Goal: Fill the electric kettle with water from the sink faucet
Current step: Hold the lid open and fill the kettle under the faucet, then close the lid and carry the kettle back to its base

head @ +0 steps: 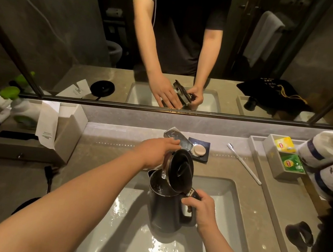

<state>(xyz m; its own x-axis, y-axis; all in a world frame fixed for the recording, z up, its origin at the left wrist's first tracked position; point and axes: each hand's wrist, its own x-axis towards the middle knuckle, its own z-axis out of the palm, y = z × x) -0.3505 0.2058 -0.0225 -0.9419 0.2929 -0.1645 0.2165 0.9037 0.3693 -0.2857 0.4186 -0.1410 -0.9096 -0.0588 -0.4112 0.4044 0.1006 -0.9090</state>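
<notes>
A black electric kettle [167,209] is held upright over the white sink basin [234,202], its round lid [181,168] flipped up and open. My right hand [202,212] grips the kettle's handle on its right side. My left hand [156,149] reaches over the kettle and rests on the chrome faucet [177,138] behind it. A stream of water [163,174] runs from the spout into the kettle's open mouth. Water glints on the basin floor below.
A soap dish [199,150] with a round soap sits behind the sink. To the right lie a toothbrush [244,163], a tray with tea bags [288,160], paper rolls [328,150] and a black item [299,235]. At left stand bottles [24,112], a card [47,124] and a mirror above.
</notes>
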